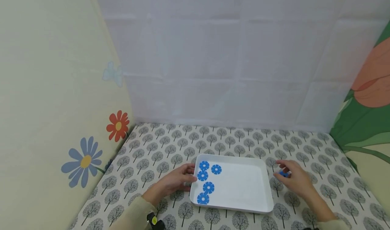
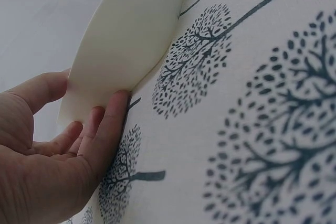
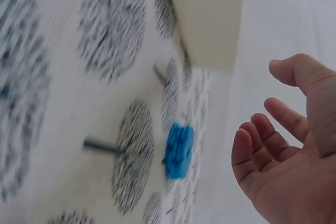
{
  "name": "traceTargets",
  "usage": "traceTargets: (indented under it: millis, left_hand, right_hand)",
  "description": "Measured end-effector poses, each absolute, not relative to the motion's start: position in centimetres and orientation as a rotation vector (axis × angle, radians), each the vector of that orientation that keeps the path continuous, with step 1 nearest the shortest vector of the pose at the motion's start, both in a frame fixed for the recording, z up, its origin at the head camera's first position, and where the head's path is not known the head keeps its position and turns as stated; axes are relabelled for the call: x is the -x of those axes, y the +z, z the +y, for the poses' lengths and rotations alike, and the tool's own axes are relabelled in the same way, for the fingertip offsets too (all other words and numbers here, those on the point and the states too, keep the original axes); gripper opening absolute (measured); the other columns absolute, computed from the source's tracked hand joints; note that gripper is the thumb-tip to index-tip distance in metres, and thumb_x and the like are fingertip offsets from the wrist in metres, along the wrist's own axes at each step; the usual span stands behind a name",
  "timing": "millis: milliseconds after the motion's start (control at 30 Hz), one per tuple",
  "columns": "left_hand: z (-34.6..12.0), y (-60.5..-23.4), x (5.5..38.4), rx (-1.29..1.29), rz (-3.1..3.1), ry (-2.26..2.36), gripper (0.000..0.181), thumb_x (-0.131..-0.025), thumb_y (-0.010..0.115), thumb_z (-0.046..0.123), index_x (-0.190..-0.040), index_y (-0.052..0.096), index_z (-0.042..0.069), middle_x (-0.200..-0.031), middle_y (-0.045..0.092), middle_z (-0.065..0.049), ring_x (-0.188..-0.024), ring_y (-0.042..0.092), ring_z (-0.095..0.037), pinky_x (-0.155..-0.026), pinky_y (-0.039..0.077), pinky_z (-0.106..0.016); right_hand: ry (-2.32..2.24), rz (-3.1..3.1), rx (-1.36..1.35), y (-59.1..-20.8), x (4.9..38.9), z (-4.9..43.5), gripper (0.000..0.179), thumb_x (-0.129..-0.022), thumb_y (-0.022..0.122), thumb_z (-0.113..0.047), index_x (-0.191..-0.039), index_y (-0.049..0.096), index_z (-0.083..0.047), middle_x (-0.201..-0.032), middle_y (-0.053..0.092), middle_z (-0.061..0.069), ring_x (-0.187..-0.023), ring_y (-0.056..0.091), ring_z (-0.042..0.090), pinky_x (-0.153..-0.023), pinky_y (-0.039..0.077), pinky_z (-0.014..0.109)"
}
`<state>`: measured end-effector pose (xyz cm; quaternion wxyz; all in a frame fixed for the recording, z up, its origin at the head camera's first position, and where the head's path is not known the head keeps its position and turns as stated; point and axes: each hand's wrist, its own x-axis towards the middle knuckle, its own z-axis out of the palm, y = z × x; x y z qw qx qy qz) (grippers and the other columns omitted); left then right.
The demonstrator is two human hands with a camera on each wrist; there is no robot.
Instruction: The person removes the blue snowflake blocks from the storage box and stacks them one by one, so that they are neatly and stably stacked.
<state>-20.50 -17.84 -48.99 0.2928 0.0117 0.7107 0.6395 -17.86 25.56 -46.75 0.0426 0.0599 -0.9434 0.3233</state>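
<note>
A shallow white tray (image 1: pixel 240 182) lies on the tablecloth, with several blue notched discs (image 1: pixel 208 187) flat along its left side. My left hand (image 1: pixel 179 179) holds the tray's left end; in the left wrist view the thumb hooks over the rim and the fingers lie against the outer wall (image 2: pixel 126 30). To the right of the tray, my right hand (image 1: pixel 294 179) hovers with loosely bent fingers and nothing in them. Below it a small blue stack of notched pieces (image 3: pixel 179 151) stands on the cloth, partly hidden by the hand in the head view.
The table wears a white cloth with a dark tree print (image 1: pixel 189 137). A pale sheet (image 1: pixel 225 54) hangs behind it. Walls with painted flowers (image 1: pixel 85 161) stand at the left and right sides.
</note>
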Motion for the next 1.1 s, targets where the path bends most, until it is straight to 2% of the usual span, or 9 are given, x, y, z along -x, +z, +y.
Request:
traceTargets:
  millis: [267,633,933,1100]
  left_hand:
    - [-17.8,-49.0,20.6,-0.052,1.886,1.712,0.074,-0.094,0.069,0.010,-0.156,0.030,0.003,-0.137,0.047,-0.019,-0.111,0.060,-0.028,-0.090,0.058,-0.047]
    - [-17.8,-49.0,20.6,-0.042,1.887,1.714,0.073,-0.093,0.070,0.010,-0.155,0.031,0.003,-0.137,0.048,-0.019,-0.110,0.061,-0.028,-0.090,0.058,-0.047]
    - [-17.8,-49.1,20.5,-0.037,1.890,1.708,0.073,-0.093,0.070,0.011,-0.155,0.032,0.004,-0.137,0.048,-0.019,-0.111,0.061,-0.028,-0.090,0.058,-0.047]
    - [-17.9,-49.1,20.5,-0.037,1.885,1.713,0.073,-0.093,0.070,0.010,-0.155,0.032,0.004,-0.138,0.048,-0.019,-0.111,0.061,-0.028,-0.091,0.058,-0.048]
  right_hand:
    - [1.055,-2.832,-0.297,-46.0,17.8,21.8,0.046,-0.087,0.078,-0.015,-0.129,0.063,-0.002,-0.109,0.061,0.011,-0.094,0.056,0.019,-0.073,0.055,0.025]
    - [1.282,-2.840,-0.408,-46.9,17.8,16.6,0.041,-0.087,0.079,-0.016,-0.126,0.066,-0.010,-0.110,0.061,0.008,-0.094,0.057,0.018,-0.074,0.054,0.026]
    - [1.306,-2.800,-0.575,-47.6,18.1,13.6,0.040,-0.086,0.079,-0.014,-0.124,0.066,-0.007,-0.109,0.062,0.010,-0.093,0.059,0.021,-0.072,0.054,0.024]
    - [1.303,-2.823,-0.617,-47.9,18.3,12.2,0.041,-0.086,0.079,-0.015,-0.124,0.066,-0.007,-0.109,0.062,0.007,-0.094,0.058,0.018,-0.072,0.054,0.024]
